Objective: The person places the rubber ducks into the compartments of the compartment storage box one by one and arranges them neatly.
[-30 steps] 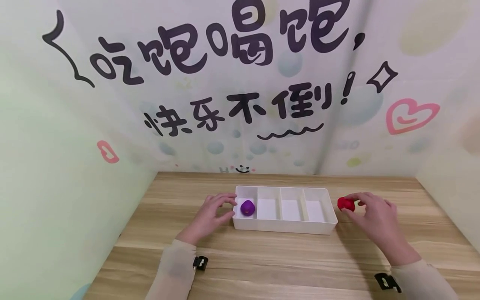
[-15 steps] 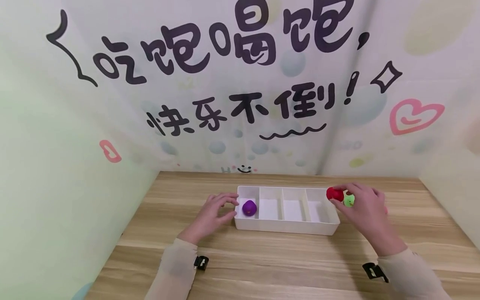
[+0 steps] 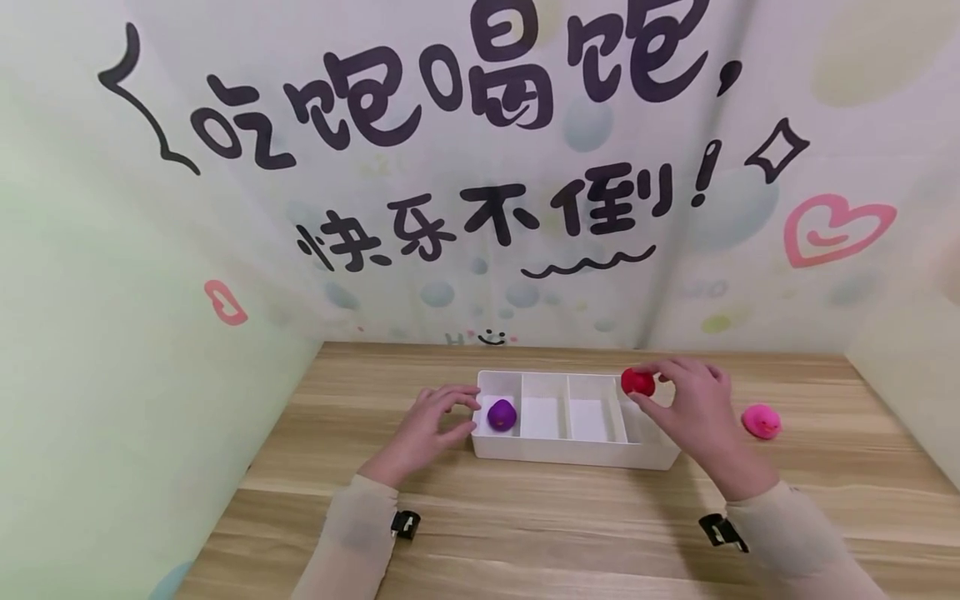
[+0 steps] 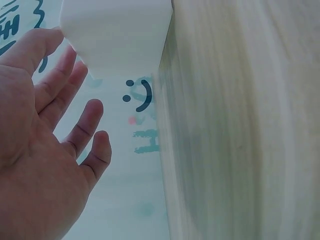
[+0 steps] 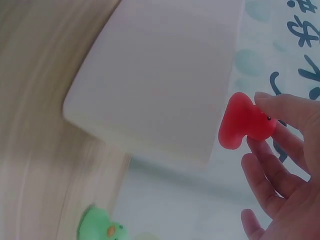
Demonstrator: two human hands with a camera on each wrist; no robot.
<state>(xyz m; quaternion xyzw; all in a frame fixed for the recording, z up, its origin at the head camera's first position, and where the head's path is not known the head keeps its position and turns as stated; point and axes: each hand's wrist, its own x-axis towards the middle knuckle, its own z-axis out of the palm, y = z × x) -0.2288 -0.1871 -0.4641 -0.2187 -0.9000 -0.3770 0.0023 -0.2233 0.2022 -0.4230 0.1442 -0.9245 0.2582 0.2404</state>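
Note:
A white tray (image 3: 570, 452) with four compartments stands on the table, a purple toy (image 3: 502, 415) in its leftmost one. My left hand (image 3: 427, 429) touches the tray's left end with its fingertips, fingers loosely bent; the left wrist view shows the same hand (image 4: 50, 130) against the tray's white wall (image 4: 117, 35). My right hand (image 3: 697, 412) pinches a red toy (image 3: 637, 382) above the tray's rightmost compartment. In the right wrist view, thumb and fingers of that hand (image 5: 285, 165) hold the red duck-like toy (image 5: 247, 120) beside the tray's edge.
A pink toy duck (image 3: 762, 422) sits on the wooden table (image 3: 540, 525) right of my right hand. The right wrist view shows a green toy (image 5: 100, 226) near the tray, hidden in the head view. A printed cloth (image 3: 450, 167) hangs behind the table.
My right hand has lifted the red toy and moved it left, from beside the tray to above its rightmost compartment. The pink duck has come into view. My left hand stays at the tray's end.

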